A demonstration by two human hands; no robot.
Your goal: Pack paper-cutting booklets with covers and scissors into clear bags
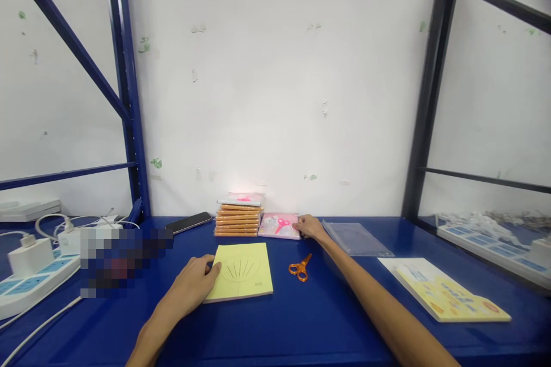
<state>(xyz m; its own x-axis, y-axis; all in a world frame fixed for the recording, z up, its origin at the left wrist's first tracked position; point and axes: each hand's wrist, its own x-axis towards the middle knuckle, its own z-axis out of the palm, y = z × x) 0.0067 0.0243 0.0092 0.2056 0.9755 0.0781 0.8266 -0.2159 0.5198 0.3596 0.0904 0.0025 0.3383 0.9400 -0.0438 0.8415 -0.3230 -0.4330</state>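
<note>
My left hand (196,284) rests on the left edge of a yellow paper pad (241,271) with a drawn fan shape, fingers curled loosely on it. My right hand (310,227) reaches far forward and grips the right edge of a pink packet (279,225) holding pink scissors, lying beside a stack of orange booklets (238,221). Small orange scissors (300,268) lie on the blue table (301,321) between my arms.
A phone (189,222) lies left of the stack. A clear plastic sleeve (356,238) and a yellow printed booklet (450,296) lie to the right. Power strips with chargers (30,266) and cables sit at far left. Blue shelf posts (129,97) flank the white wall.
</note>
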